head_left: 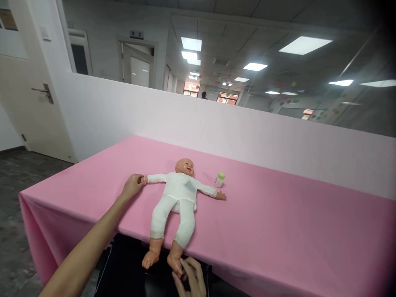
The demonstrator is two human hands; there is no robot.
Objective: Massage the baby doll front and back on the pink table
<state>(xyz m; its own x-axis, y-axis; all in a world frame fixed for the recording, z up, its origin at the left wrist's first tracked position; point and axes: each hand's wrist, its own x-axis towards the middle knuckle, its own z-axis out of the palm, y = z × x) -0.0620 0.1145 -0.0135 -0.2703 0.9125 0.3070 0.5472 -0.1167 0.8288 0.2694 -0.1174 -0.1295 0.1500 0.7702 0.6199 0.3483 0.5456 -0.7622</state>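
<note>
A baby doll (179,187) in a white cloth suit lies on its back on a pink-covered table (278,231), arms spread and feet hanging over the front edge. My left hand (133,185) is closed around the doll's hand at the left. At the table's front edge, my right hand (192,277) has its fingers curled against the doll's foot on the right side. Its grip is partly hidden from above. Beyond the doll's other hand stands a small white bottle (219,180) with a green cap, touched by neither hand.
A low white wall (247,132) with a large glass pane above it runs along the table's back edge. A door (34,82) with a metal handle is at the far left. Dark floor (12,206) shows beside the table.
</note>
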